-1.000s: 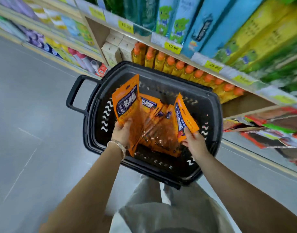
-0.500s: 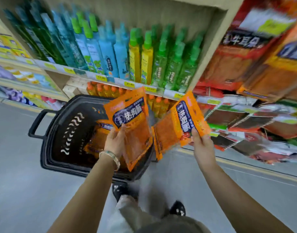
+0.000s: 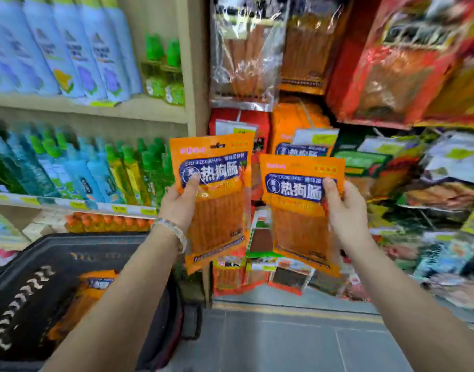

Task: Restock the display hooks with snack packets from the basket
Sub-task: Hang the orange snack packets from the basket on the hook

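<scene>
My left hand (image 3: 180, 208) grips a glossy orange plastic snack packet (image 3: 219, 210) by its left edge. My right hand (image 3: 347, 213) grips a second matching orange packet (image 3: 297, 226) by its right edge, fingers curled behind, thumbs on the blue labels. Both flat rectangular packets are roughly upright, long axis vertical, hang-hole end up, printed face toward me, before the hanging snack display. The black slotted plastic basket (image 3: 24, 296), lower left, contains another blurred orange packet (image 3: 96, 284).
</scene>
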Motion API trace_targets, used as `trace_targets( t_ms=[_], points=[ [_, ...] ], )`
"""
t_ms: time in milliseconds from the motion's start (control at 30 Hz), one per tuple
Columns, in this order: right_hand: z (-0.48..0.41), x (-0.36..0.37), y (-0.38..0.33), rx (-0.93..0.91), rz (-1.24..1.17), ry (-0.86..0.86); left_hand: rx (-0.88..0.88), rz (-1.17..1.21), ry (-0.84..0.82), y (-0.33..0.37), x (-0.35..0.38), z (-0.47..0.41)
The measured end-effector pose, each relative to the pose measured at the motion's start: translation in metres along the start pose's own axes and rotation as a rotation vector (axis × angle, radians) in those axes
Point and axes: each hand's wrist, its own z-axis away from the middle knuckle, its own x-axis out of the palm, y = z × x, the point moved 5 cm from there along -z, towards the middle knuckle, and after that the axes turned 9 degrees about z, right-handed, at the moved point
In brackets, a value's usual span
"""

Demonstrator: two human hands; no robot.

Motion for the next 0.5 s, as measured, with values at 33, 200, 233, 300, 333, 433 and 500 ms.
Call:
trace_targets(
  t_ms=[33, 200, 233, 300, 333, 433, 500],
  points=[
    [-0.013, -0.009, -0.003, -0.003, -0.012, 0.037, 0.037, 0.011, -0.01, 0.012, 0.008, -0.004],
    [-0.079, -0.037, -0.022, 0.004, -0.134, 0.16, 0.259, -0.024, -0.019, 0.078, 0.043, -0.031],
    [-0.092, -0.04, -0.028, -0.002, -0.166, 0.182, 0.277, 0.003, -0.011, 0.09, 0.048, -0.036],
    [-0.119, -0.049, -0.041, -0.025, -0.217, 0.243, 0.307, 0.052, -0.006, 0.114, 0.061, -0.048],
    [-0.133, -0.053, -0.047, -0.03, -0.248, 0.273, 0.327, 0.064, -0.019, 0.126, 0.069, -0.053],
    [-0.172, -0.065, -0.066, -0.045, -0.319, 0.335, 0.386, 0.086, -0.078, 0.158, 0.09, -0.072],
    [-0.195, -0.071, -0.08, -0.093, -0.309, 0.358, 0.434, 0.118, -0.13, 0.176, 0.103, -0.085]
  ],
)
